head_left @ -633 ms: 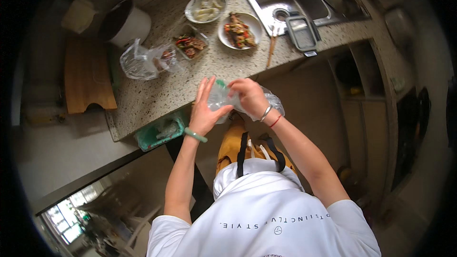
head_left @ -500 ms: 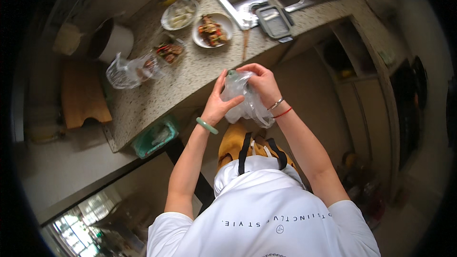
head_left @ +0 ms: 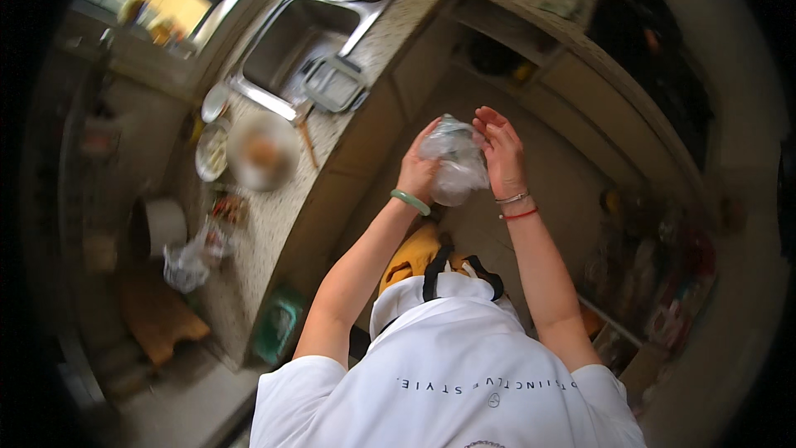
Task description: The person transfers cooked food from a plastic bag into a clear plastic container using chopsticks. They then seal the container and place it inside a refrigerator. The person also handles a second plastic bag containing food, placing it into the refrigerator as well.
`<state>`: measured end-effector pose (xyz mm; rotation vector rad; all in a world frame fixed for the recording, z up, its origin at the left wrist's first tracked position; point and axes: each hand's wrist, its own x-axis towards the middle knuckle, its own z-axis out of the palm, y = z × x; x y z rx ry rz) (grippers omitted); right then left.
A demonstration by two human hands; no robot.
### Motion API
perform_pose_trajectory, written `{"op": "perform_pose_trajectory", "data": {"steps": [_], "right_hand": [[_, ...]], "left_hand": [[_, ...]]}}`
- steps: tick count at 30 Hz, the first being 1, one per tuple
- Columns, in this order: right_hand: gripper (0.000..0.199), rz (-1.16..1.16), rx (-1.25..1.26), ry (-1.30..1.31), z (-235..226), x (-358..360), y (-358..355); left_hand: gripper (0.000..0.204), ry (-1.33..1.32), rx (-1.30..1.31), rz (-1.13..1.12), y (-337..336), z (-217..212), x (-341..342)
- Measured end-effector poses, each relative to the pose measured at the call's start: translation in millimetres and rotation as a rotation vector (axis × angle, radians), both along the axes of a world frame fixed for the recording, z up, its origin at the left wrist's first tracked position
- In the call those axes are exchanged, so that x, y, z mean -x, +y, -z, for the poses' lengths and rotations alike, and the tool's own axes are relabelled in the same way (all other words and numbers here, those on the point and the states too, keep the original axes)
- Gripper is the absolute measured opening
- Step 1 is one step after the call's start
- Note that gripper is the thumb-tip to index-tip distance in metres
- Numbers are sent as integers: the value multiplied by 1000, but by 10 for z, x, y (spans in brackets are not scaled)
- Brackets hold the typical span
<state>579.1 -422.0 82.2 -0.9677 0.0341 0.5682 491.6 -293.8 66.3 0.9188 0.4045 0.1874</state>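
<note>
A crumpled clear plastic bag (head_left: 456, 164) is in my left hand (head_left: 419, 168), its fingers closed around the bag's left side. The green bangle on that wrist is just below. On the bag's other side, my right hand (head_left: 503, 153) is raised with fingers stretched and slightly apart, close to the plastic and not gripping it. Something greenish shows at the bag's top; I cannot make out what it is. Both hands are above the floor, to the right of the counter's edge.
Along the speckled counter (head_left: 286, 203) stand a blurred plate of food (head_left: 261, 149), a plate of pale pieces (head_left: 212, 152) and another plastic bag (head_left: 186, 265). A grey rectangular container (head_left: 333, 83) sits by the sink (head_left: 290, 37). A green bin (head_left: 278, 328) is at the counter's near end.
My view has swung right, so the counter has shifted left. My right hand has let go of the bag and opened; my left hand has closed on it.
</note>
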Motion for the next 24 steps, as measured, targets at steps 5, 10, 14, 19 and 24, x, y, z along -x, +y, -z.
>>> {"op": "perform_pose_trajectory", "data": {"steps": [5,10,14,19,24], "right_hand": [[44,52,61,237,212,-269,-671],[57,197,-132,275,352,-305,-1006],[56,373,-45,217,118,-486,-1583],[48,700,-25,218,255,-675,-2681],[43,992,-3,198,385,-937,-3913]], "left_hand": [[37,106,129,83,-327,53,-716],[45,-41,-131,235,-911,609,-1312],[56,-259,-600,344,-1728,616,-1652],[60,-329,-665,624,-3015,492,-1966],[77,-405,-387,801,-4260,467,-2296]]}}
